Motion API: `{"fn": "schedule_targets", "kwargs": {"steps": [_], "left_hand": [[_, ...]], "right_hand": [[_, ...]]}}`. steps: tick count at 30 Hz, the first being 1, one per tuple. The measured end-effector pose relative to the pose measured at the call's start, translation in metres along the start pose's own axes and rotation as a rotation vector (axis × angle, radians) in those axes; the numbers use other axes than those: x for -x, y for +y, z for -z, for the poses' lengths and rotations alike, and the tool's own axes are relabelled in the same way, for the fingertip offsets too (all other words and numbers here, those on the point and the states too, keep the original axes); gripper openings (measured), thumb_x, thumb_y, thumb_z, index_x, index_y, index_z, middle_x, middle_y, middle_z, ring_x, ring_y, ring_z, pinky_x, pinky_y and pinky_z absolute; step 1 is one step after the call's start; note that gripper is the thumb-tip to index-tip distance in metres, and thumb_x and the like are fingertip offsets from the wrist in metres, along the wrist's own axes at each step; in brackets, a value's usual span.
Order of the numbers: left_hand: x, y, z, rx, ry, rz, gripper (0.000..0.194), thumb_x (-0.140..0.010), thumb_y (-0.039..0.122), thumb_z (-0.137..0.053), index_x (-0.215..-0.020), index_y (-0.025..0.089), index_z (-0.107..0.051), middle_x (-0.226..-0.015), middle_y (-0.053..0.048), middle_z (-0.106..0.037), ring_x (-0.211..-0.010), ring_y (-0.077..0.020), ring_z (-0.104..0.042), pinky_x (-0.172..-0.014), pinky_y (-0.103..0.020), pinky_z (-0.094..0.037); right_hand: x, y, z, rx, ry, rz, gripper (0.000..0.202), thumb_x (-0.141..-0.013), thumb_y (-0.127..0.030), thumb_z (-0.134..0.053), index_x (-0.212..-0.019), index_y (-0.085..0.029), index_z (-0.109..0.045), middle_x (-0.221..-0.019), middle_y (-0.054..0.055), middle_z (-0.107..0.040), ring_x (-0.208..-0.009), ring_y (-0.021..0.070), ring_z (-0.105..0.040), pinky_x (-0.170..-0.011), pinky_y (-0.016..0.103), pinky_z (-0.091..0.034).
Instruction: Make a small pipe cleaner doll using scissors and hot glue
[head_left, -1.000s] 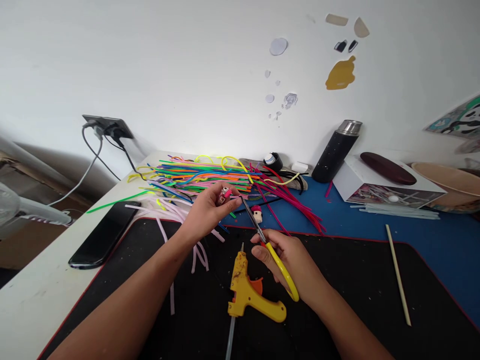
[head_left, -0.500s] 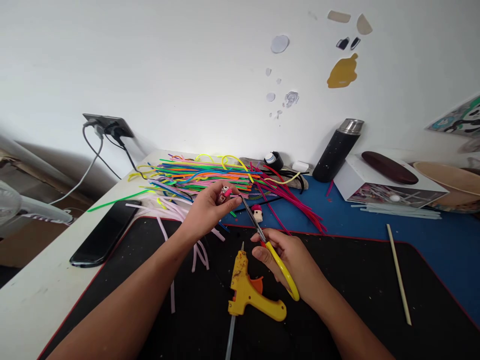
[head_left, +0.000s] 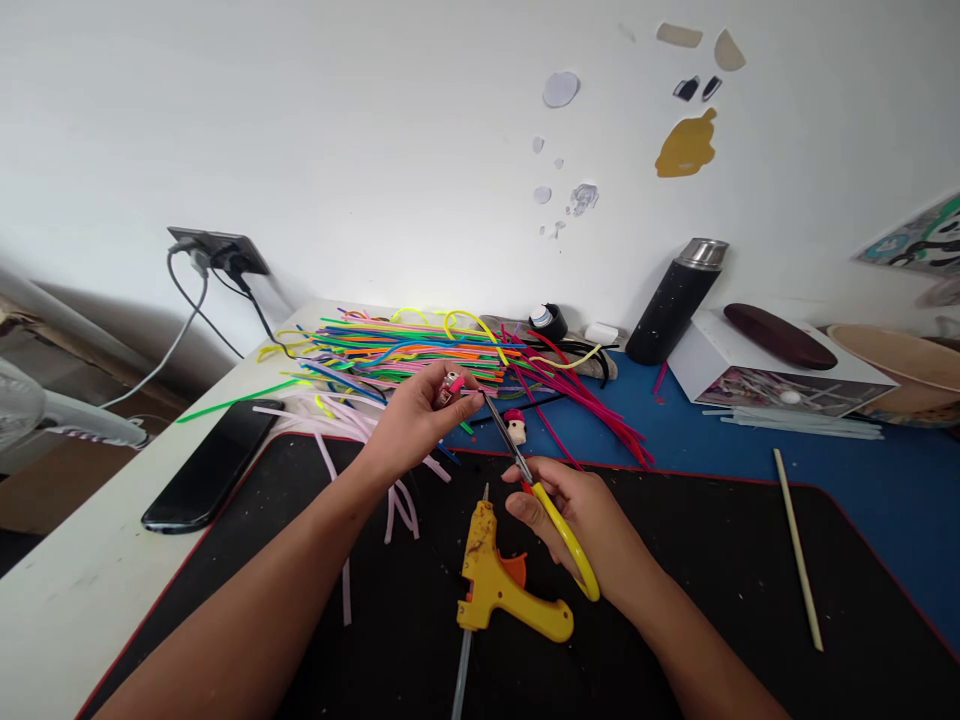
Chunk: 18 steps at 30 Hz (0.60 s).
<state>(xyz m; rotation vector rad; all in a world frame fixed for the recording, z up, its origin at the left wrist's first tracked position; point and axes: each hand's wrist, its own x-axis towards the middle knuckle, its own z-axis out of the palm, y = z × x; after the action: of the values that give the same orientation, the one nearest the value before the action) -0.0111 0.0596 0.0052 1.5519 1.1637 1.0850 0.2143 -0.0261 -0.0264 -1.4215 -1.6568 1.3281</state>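
My left hand (head_left: 424, 418) is closed on a small pink and white figure (head_left: 452, 384), mostly hidden by the fingers. Yellow-handled scissors (head_left: 559, 530) are gripped in my right hand (head_left: 585, 510), blades pointing up and left. Their tips reach the fingertips of my left hand; whether anything lies between the blades I cannot tell. Just beyond the blades a second small figure with a pink top and cream body (head_left: 516, 427) stands on the table. Below the hands a yellow hot glue gun (head_left: 487, 580) lies on the black mat (head_left: 675, 650), its nozzle pointing away from me.
Colourful pipe cleaners (head_left: 420, 345) are heaped at the back, with pale lilac ones (head_left: 330, 460) nearer the left arm. A phone (head_left: 210, 465) lies left. At the right are a black flask (head_left: 675, 300), a white drawer box (head_left: 780, 370), glue sticks (head_left: 795, 425) and a thin stick (head_left: 797, 550).
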Motion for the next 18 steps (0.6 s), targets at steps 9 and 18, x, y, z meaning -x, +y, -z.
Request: {"fn": "schedule_targets", "kwargs": {"steps": [9,18], "left_hand": [[-0.0008,-0.0006,0.0000,-0.010,-0.017,-0.014,0.028,-0.083,0.045,-0.080,-0.091,0.021,-0.066,-0.066,0.007,-0.045,-0.058,-0.0111,-0.035,-0.055,-0.023,-0.029],[-0.0001,-0.0005,0.0006,-0.037,-0.020,-0.033,0.027,-0.085,0.045,-0.077,-0.090,0.021,-0.066,-0.067,0.006,-0.044,-0.059,-0.0119,-0.034,-0.056,-0.024,-0.028]], "right_hand": [[0.0000,0.0009,-0.0002,-0.011,-0.007,0.001,0.065,-0.091,-0.077,-0.071,-0.118,-0.018,-0.076,-0.056,-0.006,-0.052,-0.044,0.0122,-0.048,-0.043,0.024,-0.035],[0.0007,-0.0002,0.0007,-0.024,-0.021,-0.017,0.066,-0.091,-0.074,-0.074,-0.122,-0.016,-0.076,-0.058,-0.006,-0.052,-0.045,0.0120,-0.049,-0.043,0.023,-0.035]]}}
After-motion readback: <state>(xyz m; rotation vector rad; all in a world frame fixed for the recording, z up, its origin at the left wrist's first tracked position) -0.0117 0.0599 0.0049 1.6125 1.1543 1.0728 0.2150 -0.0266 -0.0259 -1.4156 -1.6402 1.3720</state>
